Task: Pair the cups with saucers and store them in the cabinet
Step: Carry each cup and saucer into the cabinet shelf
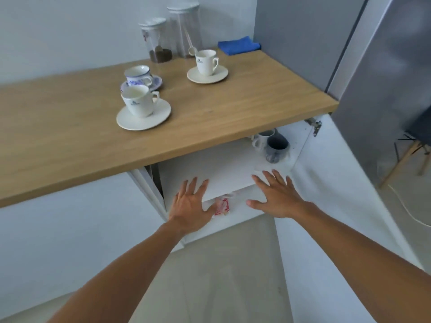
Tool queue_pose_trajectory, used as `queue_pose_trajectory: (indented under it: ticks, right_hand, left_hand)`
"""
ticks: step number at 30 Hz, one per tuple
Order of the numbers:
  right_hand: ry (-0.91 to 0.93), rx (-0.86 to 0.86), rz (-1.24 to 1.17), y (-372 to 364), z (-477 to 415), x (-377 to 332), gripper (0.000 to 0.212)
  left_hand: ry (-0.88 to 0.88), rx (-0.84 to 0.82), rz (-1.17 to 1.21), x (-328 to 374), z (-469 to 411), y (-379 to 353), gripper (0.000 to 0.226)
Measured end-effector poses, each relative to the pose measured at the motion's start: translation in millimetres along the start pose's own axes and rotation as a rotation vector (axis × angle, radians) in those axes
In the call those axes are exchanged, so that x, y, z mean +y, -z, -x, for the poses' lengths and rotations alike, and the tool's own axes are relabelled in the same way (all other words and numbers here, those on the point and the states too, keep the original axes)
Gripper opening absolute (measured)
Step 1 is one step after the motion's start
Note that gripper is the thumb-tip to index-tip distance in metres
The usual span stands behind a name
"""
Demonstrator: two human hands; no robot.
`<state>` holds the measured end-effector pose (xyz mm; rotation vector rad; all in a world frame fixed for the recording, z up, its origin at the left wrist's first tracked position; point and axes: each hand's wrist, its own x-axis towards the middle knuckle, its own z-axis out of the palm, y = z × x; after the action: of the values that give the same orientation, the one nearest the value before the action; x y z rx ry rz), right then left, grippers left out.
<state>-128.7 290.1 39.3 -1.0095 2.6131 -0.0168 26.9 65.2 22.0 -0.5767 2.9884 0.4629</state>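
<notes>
On the wooden counter [70, 127], left of centre, a white cup [137, 100] stands upright on its saucer [143, 113], handle pointing right. Behind it sits a blue-patterned cup [137, 75] on its saucer [156, 81]; further right, another white cup [206, 61] on a saucer [207, 74], handle right. Below, the left hand [190, 203] and right hand [277, 194] hover spread wide and empty before the open cabinet [224, 173].

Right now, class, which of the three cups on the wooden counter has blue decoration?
The blue-patterned cup on the blue-rimmed saucer, at the back left; the other two cups are plain cream.

Three cups [137, 100] upright on saucers [143, 116] — on counter, cabinet [224, 169] open below
</notes>
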Motion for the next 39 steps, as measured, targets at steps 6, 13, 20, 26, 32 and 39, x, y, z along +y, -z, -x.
queue_pose_trajectory:
  ticks: [6, 13, 20, 26, 32, 39]
  right_hand:
    - [0.006, -0.024, -0.018, 54.9, 71.0, 4.1, 0.088]
    - [0.045, 0.012, 0.046, 132.4, 113.9, 9.4, 0.089]
    - [0.114, 0.06, 0.078, 200.1, 86.8, -20.2, 0.09]
    - [0.163, 0.084, 0.101, 241.2, 5.9, -67.5, 0.089]
    - [0.211, 0.083, 0.074, 254.6, -92.4, -127.2, 0.089]
    - [0.264, -0.004, 0.058, 245.5, -171.9, -171.2, 0.089]
  left_hand:
    - [0.028, -0.01, 0.055, 28.3, 63.7, 61.3, 0.087]
    - [0.075, 0.042, 0.088, 49.2, 100.8, 130.8, 0.085]
    - [0.09, 0.136, 0.115, 31.0, 92.0, 194.4, 0.083]
    - [0.165, 0.212, 0.14, -26.1, 47.8, 238.0, 0.082]
    - [0.25, 0.198, 0.125, -100.3, -3.8, 264.9, 0.081]
    - [0.328, 0.149, 0.137, -139.1, -51.7, 263.8, 0.081]
